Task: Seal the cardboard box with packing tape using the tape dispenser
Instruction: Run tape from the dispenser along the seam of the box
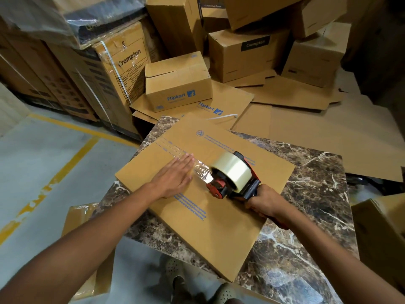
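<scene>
A brown cardboard box with blue print lies closed on a marble table. A strip of clear packing tape runs along its centre seam from the far left edge. My left hand lies flat with straight fingers, pressing the tape onto the box top. My right hand grips the handle of a red and black tape dispenser, which carries a roll of clear tape and rests its front on the box just right of my left hand.
Stacked cardboard boxes and flattened cardboard sheets crowd the floor behind the table. Another box stands at the right edge. Grey floor with yellow lines lies to the left. My feet show below the table edge.
</scene>
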`<state>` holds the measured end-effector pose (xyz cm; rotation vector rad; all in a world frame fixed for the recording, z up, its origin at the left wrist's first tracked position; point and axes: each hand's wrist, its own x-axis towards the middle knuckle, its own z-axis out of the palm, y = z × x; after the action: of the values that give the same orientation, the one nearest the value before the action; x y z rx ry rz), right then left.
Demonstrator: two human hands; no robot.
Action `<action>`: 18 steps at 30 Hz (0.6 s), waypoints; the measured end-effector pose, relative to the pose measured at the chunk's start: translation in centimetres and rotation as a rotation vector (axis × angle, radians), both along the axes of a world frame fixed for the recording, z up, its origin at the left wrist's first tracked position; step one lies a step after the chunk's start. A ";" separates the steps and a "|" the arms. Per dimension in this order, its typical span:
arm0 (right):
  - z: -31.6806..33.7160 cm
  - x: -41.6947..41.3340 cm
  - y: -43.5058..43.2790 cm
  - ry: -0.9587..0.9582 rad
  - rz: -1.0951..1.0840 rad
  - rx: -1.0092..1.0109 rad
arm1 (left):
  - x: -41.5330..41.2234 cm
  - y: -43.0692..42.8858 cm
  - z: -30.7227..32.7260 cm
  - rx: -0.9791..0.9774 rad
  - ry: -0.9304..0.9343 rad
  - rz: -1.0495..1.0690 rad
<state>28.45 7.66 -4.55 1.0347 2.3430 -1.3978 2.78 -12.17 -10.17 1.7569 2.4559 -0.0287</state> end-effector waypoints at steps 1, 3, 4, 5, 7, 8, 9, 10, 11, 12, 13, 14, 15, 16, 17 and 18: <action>0.0 -0.1 0.0 0.003 0.002 0.000 | 0.8 0.3 0.2 0.007 -0.011 -0.012; 0.1 -0.1 0.1 0.009 -0.002 -0.009 | 2.6 1.1 0.1 0.027 -0.038 -0.080; 0.1 -0.1 0.1 0.010 -0.005 -0.016 | 3.5 1.5 -0.1 0.041 -0.045 -0.116; 0.1 -0.2 0.2 0.011 -0.007 -0.018 | 4.1 1.8 -0.4 0.055 -0.044 -0.137; 0.0 -0.4 0.3 0.004 -0.001 -0.008 | 4.6 2.0 -0.9 0.072 -0.039 -0.138; -0.2 -0.6 0.4 -0.002 0.002 -0.001 | 4.5 2.0 -1.1 0.081 -0.039 -0.136; -0.3 -0.8 0.4 -0.010 0.008 0.008 | 4.3 1.9 -1.1 0.093 -0.044 -0.136; -0.5 -1.2 0.4 -0.019 0.015 0.025 | 3.8 1.9 -1.1 0.099 -0.049 -0.141; -0.7 -1.5 0.4 -0.026 0.023 0.048 | 3.4 1.8 -1.0 0.101 -0.057 -0.148; -0.7 -2.0 0.3 -0.028 0.029 0.068 | 2.8 1.8 -0.9 0.098 -0.063 -0.155; -0.8 -2.5 0.2 -0.026 0.029 0.079 | 2.3 1.8 -0.8 0.096 -0.065 -0.164; -0.8 -3.1 0.1 -0.020 0.030 0.079 | 1.7 1.7 -0.7 0.099 -0.066 -0.170; -0.8 -3.7 0.0 -0.014 0.029 0.070 | 1.1 1.7 -0.5 0.101 -0.069 -0.176; -0.8 -4.2 0.1 -0.011 0.027 0.059 | 0.7 1.6 -0.2 0.104 -0.076 -0.180; -0.8 -4.5 0.1 -0.006 0.026 0.049 | 0.2 1.6 -0.1 0.108 -0.087 -0.182; -0.8 -4.8 0.3 -0.003 0.025 0.038 | 0.0 1.6 0.1 0.114 -0.098 -0.179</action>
<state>23.65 7.92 -5.31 1.0139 2.3804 -1.3472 2.73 -10.58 -10.10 1.9698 2.2679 0.1803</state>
